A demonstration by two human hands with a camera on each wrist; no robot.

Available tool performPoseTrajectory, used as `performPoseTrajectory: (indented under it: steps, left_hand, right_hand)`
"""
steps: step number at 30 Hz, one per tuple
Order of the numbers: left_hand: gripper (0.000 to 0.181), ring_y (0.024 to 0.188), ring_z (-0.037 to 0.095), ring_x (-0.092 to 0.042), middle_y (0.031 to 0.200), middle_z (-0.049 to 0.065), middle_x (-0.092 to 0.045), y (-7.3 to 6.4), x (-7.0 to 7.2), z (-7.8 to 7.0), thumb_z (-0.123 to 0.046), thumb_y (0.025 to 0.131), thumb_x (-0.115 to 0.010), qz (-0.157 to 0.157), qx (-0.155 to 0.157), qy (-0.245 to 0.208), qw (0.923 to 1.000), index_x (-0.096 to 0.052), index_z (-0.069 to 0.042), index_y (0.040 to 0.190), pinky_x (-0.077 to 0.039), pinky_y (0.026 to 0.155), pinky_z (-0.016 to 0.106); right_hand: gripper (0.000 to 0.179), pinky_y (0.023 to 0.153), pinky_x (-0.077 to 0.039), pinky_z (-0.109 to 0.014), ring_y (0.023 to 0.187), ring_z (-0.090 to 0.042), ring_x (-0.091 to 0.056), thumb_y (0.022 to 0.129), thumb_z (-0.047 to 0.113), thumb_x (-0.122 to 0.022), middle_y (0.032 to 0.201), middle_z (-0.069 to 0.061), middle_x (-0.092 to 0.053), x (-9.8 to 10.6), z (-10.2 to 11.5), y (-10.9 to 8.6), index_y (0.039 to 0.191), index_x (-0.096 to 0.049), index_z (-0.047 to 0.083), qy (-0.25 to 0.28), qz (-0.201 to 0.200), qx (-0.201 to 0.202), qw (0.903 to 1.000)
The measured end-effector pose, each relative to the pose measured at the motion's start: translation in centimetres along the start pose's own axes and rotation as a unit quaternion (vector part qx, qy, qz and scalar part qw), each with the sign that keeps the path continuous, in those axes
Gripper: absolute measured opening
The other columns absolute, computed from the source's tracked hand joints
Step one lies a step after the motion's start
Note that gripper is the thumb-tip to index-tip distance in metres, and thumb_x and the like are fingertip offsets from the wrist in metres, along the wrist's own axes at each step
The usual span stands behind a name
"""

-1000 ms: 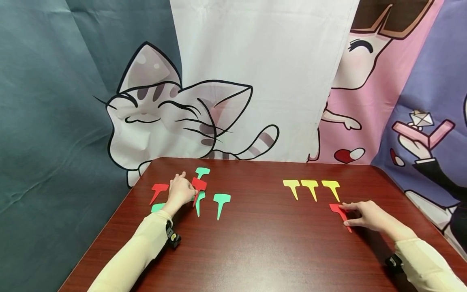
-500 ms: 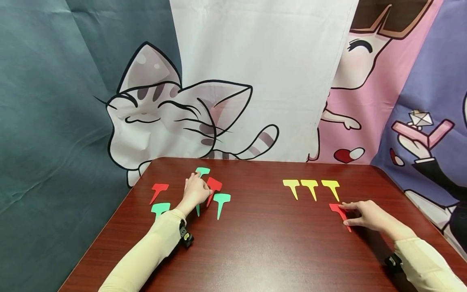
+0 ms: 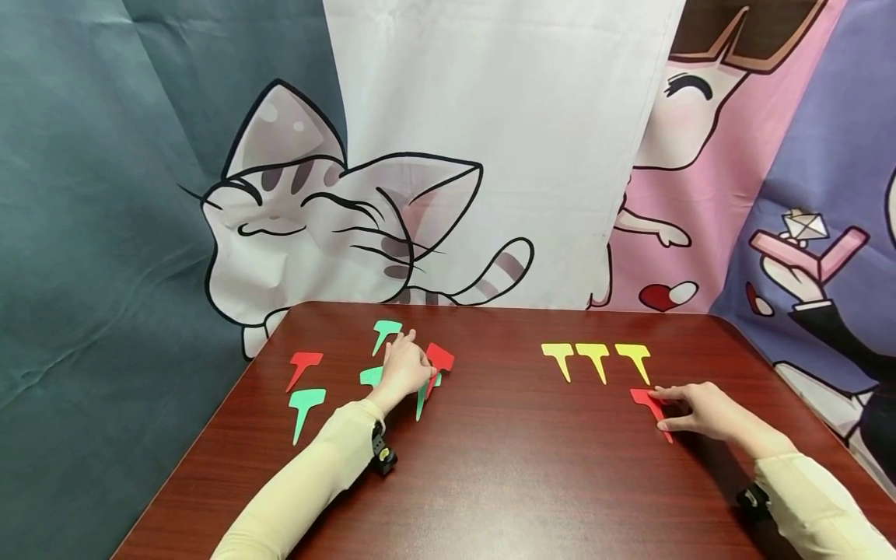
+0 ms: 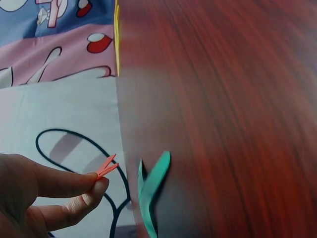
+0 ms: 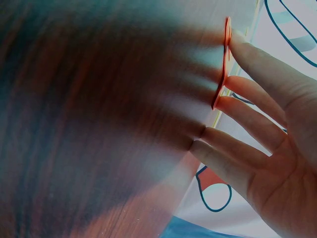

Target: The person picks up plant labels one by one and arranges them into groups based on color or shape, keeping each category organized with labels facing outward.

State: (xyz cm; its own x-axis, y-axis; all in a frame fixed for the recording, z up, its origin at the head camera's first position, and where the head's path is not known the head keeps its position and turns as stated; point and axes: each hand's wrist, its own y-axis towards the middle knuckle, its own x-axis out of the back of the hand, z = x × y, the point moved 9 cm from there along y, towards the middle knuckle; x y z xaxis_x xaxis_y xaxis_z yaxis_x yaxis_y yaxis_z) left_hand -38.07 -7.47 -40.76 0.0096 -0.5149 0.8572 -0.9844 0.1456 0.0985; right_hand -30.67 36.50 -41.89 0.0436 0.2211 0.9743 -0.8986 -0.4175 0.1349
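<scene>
My left hand (image 3: pixel 406 365) pinches a red T-shaped plant label (image 3: pixel 441 357) between thumb and forefinger, stem pointing down. It hovers over a green plant label (image 3: pixel 420 406) that it partly covers. In the left wrist view the held label appears edge-on at the fingertips, beside green labels (image 4: pixel 152 191). On the right side of the table, the fingers of my right hand (image 3: pixel 710 416) rest on another red plant label (image 3: pixel 642 397) lying flat. The right wrist view shows those fingers nearly straight, with their tips down at the label (image 5: pixel 224 69) and the tabletop.
A row of yellow plant labels (image 3: pixel 592 355) lies beyond my right hand. More green labels (image 3: pixel 306 402) and a red label (image 3: pixel 306 362) lie on the left of the brown table (image 3: pixel 504 467). A printed cloth backdrop (image 3: pixel 546 155) hangs behind the far edge.
My left hand has moved to the right with its red label, passing across the green labels and uncovering those further left. The right hand and its label stay in place.
</scene>
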Motion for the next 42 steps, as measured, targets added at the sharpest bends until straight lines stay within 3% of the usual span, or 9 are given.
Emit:
performPoseTrajectory:
  steps: [7, 19, 29, 42]
  left_hand:
    - [0.033, 0.144, 0.036, -0.019, 0.152, 0.016, -0.033, 0.1, -1.7, -1.9, -0.019, 0.082, -0.072, 0.017, 0.002, 0.009, 0.9998, -0.061, -0.013, 0.052, -0.013, 0.117, 0.052]
    - [0.034, 0.143, 0.037, -0.022, 0.150, 0.017, -0.035, 0.6, -4.3, -4.7, -0.020, 0.082, -0.072, 0.029, -0.021, 0.019, 0.9992, -0.060, -0.013, 0.052, -0.016, 0.116, 0.053]
    - [0.032, 0.144, 0.034, -0.021, 0.151, 0.015, -0.035, 0.5, -5.9, -7.2, -0.021, 0.082, -0.071, 0.044, -0.023, 0.011, 0.9987, -0.060, -0.013, 0.053, -0.015, 0.117, 0.051]
    - [0.033, 0.143, 0.032, -0.024, 0.150, 0.013, -0.038, 0.8, -8.1, -10.2, -0.022, 0.080, -0.071, 0.053, -0.036, 0.037, 0.9973, -0.059, -0.013, 0.051, -0.017, 0.117, 0.050]
  right_hand:
    - [0.060, 0.082, -0.052, -0.051, 0.100, -0.041, -0.064, 0.067, 0.039, -0.081, 0.110, -0.019, -0.069, -0.2, -0.1, 0.0, 0.113, -0.069, 0.002, 0.004, 0.005, -0.005, 1.0000]
    - [0.059, 0.082, -0.051, -0.052, 0.100, -0.041, -0.064, 0.067, 0.037, -0.081, 0.111, -0.019, -0.068, -0.2, -0.1, 0.0, 0.113, -0.069, 0.001, 0.005, 0.010, -0.004, 0.9999]
    - [0.061, 0.082, -0.052, -0.051, 0.099, -0.040, -0.065, 0.067, 0.041, -0.081, 0.109, -0.018, -0.069, -0.1, -0.1, -0.1, 0.112, -0.069, 0.002, 0.000, 0.004, -0.003, 1.0000]
    - [0.061, 0.082, -0.051, -0.052, 0.100, -0.041, -0.064, 0.067, 0.041, -0.081, 0.110, -0.019, -0.069, 0.0, -0.1, 0.0, 0.113, -0.069, 0.002, 0.006, 0.007, -0.007, 0.9999]
